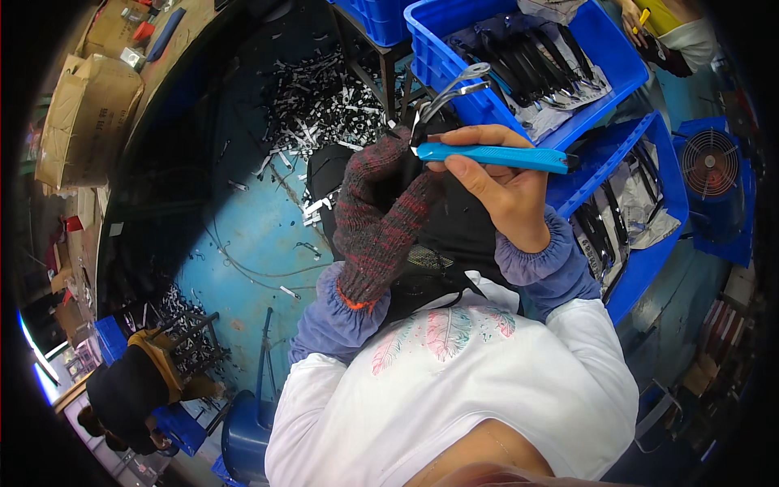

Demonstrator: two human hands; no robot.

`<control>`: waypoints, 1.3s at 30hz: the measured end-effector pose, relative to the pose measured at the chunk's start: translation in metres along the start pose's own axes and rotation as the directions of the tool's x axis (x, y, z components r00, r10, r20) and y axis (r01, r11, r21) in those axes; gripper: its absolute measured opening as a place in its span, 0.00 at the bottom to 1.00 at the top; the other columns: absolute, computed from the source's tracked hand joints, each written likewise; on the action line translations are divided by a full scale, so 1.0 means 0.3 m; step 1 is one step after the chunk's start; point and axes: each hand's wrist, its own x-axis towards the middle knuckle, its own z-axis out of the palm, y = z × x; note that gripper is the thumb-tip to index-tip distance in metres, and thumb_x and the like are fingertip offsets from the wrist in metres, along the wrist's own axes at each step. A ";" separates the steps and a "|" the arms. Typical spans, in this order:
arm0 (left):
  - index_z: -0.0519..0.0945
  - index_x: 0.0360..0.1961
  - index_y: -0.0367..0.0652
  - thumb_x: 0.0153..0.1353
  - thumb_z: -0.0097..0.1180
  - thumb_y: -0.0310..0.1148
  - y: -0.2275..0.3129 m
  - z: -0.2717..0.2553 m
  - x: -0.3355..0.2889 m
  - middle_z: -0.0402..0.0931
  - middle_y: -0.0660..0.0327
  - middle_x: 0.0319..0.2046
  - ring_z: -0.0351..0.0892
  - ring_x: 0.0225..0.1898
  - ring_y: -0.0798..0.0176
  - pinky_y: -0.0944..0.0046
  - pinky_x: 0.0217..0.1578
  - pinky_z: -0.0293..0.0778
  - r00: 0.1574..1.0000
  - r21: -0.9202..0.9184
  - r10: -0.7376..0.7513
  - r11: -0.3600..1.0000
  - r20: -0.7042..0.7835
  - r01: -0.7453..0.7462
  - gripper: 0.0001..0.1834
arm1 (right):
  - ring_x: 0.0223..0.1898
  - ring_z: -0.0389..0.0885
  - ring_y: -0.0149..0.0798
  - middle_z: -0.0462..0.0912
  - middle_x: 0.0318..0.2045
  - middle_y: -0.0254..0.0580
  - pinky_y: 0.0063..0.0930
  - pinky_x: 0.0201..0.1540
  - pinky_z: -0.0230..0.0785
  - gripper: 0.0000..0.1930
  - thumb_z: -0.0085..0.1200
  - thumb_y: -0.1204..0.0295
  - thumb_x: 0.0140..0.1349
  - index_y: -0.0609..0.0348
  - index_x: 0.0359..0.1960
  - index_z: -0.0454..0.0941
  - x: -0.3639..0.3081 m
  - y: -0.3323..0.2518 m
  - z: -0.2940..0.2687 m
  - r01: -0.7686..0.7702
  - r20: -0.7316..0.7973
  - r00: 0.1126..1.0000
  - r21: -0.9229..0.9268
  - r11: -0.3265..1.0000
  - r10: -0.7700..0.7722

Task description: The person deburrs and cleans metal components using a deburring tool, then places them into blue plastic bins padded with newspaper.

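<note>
My left hand (375, 223) wears a dark red and grey knitted glove. Its fingers are closed round a curved part (454, 91), black at its lower end and shiny silver toward its looped top. In my bare right hand (507, 195) is a bright blue utility knife (495, 154), lying almost level, with the thumb along its near side. The knife's front end is up against the black lower end of the part, close to the gloved fingertips. Whether the blade touches the part, I cannot tell.
Ahead on the right, a blue crate (600, 111) holds black parts on wrapping; a second blue crate (656, 264) stands nearer. Trimmed scraps (324, 105) cover the floor ahead. A fan (710, 162) stands at right. A co-worker's hand (633, 16) holds something yellow. Another person (122, 398) sits lower left.
</note>
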 end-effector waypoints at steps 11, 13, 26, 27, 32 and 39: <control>0.76 0.52 0.36 0.55 0.65 0.21 -0.003 -0.032 0.018 0.74 0.58 0.46 0.80 0.42 0.65 0.66 0.41 0.78 0.997 0.231 0.009 0.973 0.080 -0.027 0.22 | 0.38 0.86 0.39 0.84 0.38 0.48 0.27 0.45 0.79 0.12 0.61 0.75 0.61 0.71 0.44 0.79 0.021 0.006 -0.080 -0.347 -0.065 0.923 0.289 0.892 0.380; 0.76 0.52 0.35 0.56 0.65 0.21 0.053 -0.007 0.020 0.74 0.57 0.47 0.80 0.43 0.65 0.65 0.42 0.78 0.989 0.227 -0.130 0.967 0.068 0.112 0.21 | 0.38 0.86 0.39 0.84 0.37 0.48 0.27 0.44 0.79 0.12 0.61 0.75 0.60 0.70 0.43 0.80 0.024 -0.008 -0.088 -0.378 -0.040 0.914 0.280 0.883 0.404; 0.71 0.59 0.36 0.61 0.60 0.24 -0.038 -0.064 0.002 0.77 0.55 0.43 0.79 0.47 0.60 0.62 0.46 0.78 0.978 0.043 0.152 0.986 0.142 -0.159 0.25 | 0.40 0.86 0.42 0.85 0.37 0.47 0.32 0.45 0.79 0.11 0.58 0.72 0.63 0.64 0.45 0.79 0.046 0.048 -0.117 -0.546 0.009 0.795 0.446 0.709 0.606; 0.71 0.59 0.36 0.61 0.60 0.24 -0.021 -0.051 0.007 0.77 0.55 0.43 0.79 0.47 0.60 0.62 0.46 0.78 0.978 0.044 0.146 0.987 0.148 -0.154 0.25 | 0.40 0.86 0.42 0.85 0.37 0.47 0.32 0.45 0.79 0.11 0.58 0.72 0.63 0.64 0.45 0.79 0.038 0.061 -0.108 -0.542 0.003 0.796 0.449 0.710 0.606; 0.66 0.61 0.39 0.69 0.51 0.46 0.047 0.031 0.020 0.79 0.56 0.39 0.81 0.36 0.59 0.62 0.34 0.80 0.985 -0.407 -0.148 0.897 0.086 0.170 0.27 | 0.42 0.84 0.34 0.84 0.39 0.44 0.24 0.44 0.77 0.11 0.60 0.74 0.62 0.65 0.44 0.78 0.039 0.013 -0.029 -0.153 -0.108 0.978 0.206 0.966 0.178; 0.74 0.53 0.43 0.68 0.46 0.58 0.056 0.015 0.005 0.79 0.58 0.35 0.81 0.31 0.59 0.61 0.30 0.79 0.869 -0.378 -0.492 0.796 0.049 0.472 0.28 | 0.40 0.84 0.30 0.83 0.38 0.44 0.19 0.42 0.77 0.10 0.61 0.80 0.60 0.68 0.42 0.77 0.046 0.007 -0.005 0.065 0.015 0.998 -0.102 0.993 -0.064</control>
